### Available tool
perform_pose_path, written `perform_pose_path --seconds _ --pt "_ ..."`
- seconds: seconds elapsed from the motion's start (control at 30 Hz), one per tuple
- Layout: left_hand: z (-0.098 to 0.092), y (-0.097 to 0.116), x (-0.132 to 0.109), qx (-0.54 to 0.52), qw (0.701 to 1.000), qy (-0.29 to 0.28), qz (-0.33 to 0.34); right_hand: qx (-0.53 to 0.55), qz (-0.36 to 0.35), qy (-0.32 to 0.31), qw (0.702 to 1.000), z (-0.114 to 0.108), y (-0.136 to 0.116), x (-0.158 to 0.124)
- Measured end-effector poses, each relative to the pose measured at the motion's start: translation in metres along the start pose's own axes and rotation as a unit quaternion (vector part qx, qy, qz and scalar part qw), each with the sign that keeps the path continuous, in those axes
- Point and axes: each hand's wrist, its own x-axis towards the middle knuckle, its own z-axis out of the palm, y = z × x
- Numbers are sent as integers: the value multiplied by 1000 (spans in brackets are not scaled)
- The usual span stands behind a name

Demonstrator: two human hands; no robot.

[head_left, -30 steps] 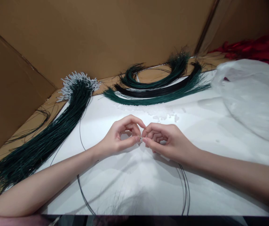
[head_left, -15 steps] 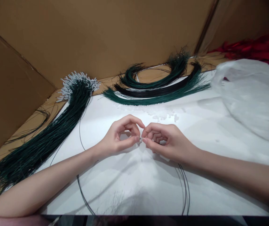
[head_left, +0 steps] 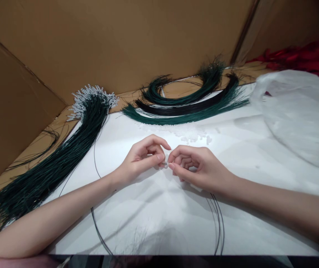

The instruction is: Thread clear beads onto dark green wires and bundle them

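In the middle of the head view, my left hand (head_left: 137, 162) and my right hand (head_left: 206, 163) meet almost fingertip to fingertip. A small pale, see-through piece (head_left: 165, 164) with short dark wire in it shows between them. My right thumb and index finger pinch it at its right side. The left hand's thumb presses near its curled fingers at the wire, while its index finger arches free above. Thin dark wires (head_left: 99, 234) emerge below my left forearm, and more hang below my right wrist. How they run inside the palms is hidden.
A thick bundle of dark green wires (head_left: 61, 156) with white tips (head_left: 92, 100) lies at left. Curved bundles of green and black wire (head_left: 187, 109) lie at the back, near small white pieces (head_left: 193, 132). A clear plastic bag (head_left: 301, 115) and red material (head_left: 307, 57) are at right.
My left thumb has drawn back slightly to the left, and my left index finger has parted from the right hand. More of the small pale piece shows. The right hand stays almost still.
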Motion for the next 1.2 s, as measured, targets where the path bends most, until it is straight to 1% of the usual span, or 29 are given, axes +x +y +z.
perform_pose_path --seconds 0.13,0.3,0.6,0.7,0.87,1.07,1.2 --pt "1 -1 2 10 1000 24 -12 16 -5 10 1000 0 -2 0" --pt "3 0 1 24 999 18 -40 50 -11 27 998 1 -5 -1" --pt "3 3 2 74 996 23 -35 113 -1 49 992 3 -6 -3" --pt "4 3 2 78 996 13 -34 134 1 51 990 3 -6 -4" --pt "5 3 2 87 996 -8 -15 145 7 51 988 4 -6 -5" --pt "6 3 1 119 993 -17 -3 156 16 63 986 8 -9 -6" --pt "9 7 3 163 986 -39 12 168 13 67 983 10 -11 -6"
